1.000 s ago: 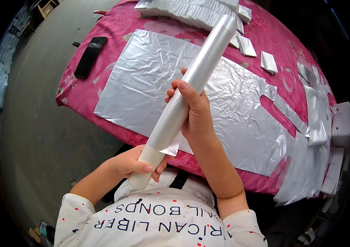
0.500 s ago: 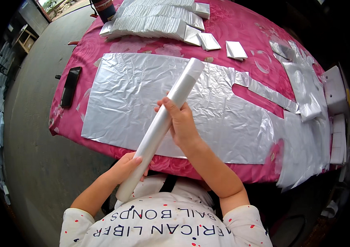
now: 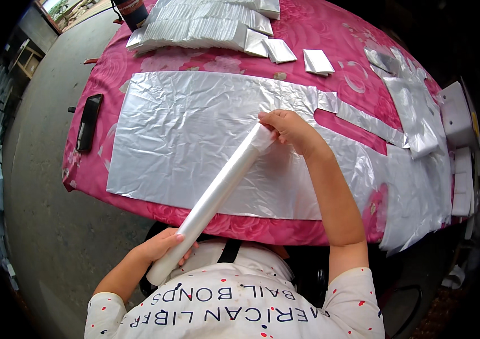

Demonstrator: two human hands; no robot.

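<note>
Grips a whitish plastic roll [image 3: 211,195] near its lower end with the left hand [image 3: 161,245], pinches its upper end with the right hand [image 3: 289,130]. Holds it slantwise, partly over a silvery sheet [image 3: 177,130] spread on the pink tablecloth [image 3: 274,226].

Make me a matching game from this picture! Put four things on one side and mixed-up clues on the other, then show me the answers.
Things:
1. phone
2. right hand
3. tablecloth
4. left hand

Clues:
A. pink with a flowery pattern
B. holding the lower end of the shiny roll, nearest the person's body
C. dark and flat, to the left of the big silver sheet
D. at the upper end of the roll, farthest from the person's body

Right pairs: 1-C, 2-D, 3-A, 4-B
</note>
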